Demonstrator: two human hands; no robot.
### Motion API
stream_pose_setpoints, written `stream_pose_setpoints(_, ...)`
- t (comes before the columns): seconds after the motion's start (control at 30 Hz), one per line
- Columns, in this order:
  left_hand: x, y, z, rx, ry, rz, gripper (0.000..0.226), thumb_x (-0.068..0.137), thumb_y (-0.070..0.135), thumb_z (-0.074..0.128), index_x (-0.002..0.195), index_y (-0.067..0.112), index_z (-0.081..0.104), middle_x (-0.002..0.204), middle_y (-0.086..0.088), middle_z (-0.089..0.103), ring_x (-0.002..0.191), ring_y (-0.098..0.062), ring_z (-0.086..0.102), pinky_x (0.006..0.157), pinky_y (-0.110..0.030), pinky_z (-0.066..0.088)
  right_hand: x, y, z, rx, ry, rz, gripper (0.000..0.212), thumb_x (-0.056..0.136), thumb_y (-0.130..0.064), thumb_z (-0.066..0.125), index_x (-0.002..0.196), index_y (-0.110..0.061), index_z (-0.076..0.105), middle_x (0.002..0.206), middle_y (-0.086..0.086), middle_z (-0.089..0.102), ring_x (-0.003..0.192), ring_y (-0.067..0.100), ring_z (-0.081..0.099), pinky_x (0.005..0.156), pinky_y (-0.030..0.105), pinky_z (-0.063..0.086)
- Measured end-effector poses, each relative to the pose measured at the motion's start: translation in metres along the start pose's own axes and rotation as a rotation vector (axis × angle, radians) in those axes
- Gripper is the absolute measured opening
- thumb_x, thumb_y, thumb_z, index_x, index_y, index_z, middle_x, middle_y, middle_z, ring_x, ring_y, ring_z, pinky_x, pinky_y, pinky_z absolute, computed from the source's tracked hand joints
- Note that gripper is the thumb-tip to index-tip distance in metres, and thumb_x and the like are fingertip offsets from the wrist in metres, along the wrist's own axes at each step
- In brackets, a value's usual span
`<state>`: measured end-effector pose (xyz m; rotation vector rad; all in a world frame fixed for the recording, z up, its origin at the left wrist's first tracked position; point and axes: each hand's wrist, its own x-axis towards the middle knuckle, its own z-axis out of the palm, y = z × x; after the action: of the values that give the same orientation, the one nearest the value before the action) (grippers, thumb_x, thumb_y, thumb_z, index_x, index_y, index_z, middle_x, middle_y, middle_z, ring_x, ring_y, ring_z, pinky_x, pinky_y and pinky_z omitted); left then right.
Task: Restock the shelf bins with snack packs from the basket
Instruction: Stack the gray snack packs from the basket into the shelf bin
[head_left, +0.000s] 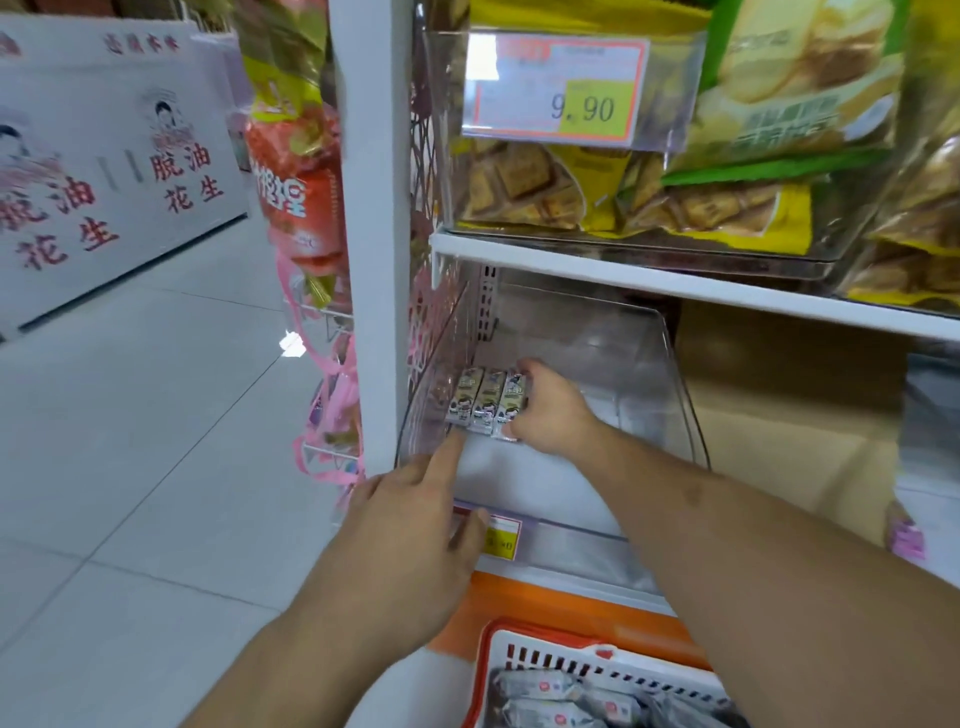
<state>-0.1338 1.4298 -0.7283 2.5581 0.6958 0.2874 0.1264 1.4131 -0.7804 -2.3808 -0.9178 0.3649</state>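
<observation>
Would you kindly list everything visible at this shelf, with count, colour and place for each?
snack packs: three, white and dark, side by side at the left of the clear bin
clear bin: one, see-through, lower shelf
basket: one, white with red rim, bottom edge, holding grey wrapped packs
price tag: one, red and yellow, reads 9.90, on the upper bin
small price tag: one, red and yellow, on the lower bin's front
biscuit bags: several, yellow and green, upper shelf
hanging bags: red and yellow, left of the shelf post
boxes: white with red writing, far left
left hand: forefinger pointing at the nearest pack
right hand: gripping the rightmost pack
</observation>
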Motion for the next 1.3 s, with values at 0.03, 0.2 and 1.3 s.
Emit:
stream_pose_setpoints(0.03,0.000,-0.001,0.001,0.009,0.005,0.004,0.068,0.102,0.049,0.046,0.158,0.045,0.008,0.135,0.012,0.050,0.125,-0.023,0.048,0.108,-0.037,0.040,0.002,0.000,0.002,0.015,-0.006,0.007,0.083,0.074,-0.005,0.077,0.150,-0.017,0.046,0.131,0.010,0.067,0.113,0.032,0.066,0.087,0.040,0.061)
stream_pose_setpoints(0.2,0.003,-0.001,0.003,0.062,0.004,0.019,0.063,0.104,0.048,0.045,0.160,0.038,0.015,0.151,0.010,0.044,0.135,-0.017,0.043,0.114,-0.034,0.036,0.003,0.001,0.001,0.040,-0.043,0.062,0.097,0.070,-0.015,0.069,0.159,-0.031,0.033,0.137,0.008,0.063,0.114,0.030,0.065,0.079,0.035,0.064)
stream_pose_setpoints(1.3,-0.127,-0.030,0.214,0.153,-0.506,-0.077,0.111,0.078,0.092,0.007,0.161,0.023,-0.019,0.169,-0.012,-0.024,0.156,-0.040,-0.014,0.128,-0.054,0.005,-0.297,0.219,-0.004,-0.321,-0.249,0.222,0.042,0.100,-0.036,0.057,0.136,-0.013,0.057,0.125,0.006,0.067,0.110,0.027,0.066,0.092,0.033,0.055)
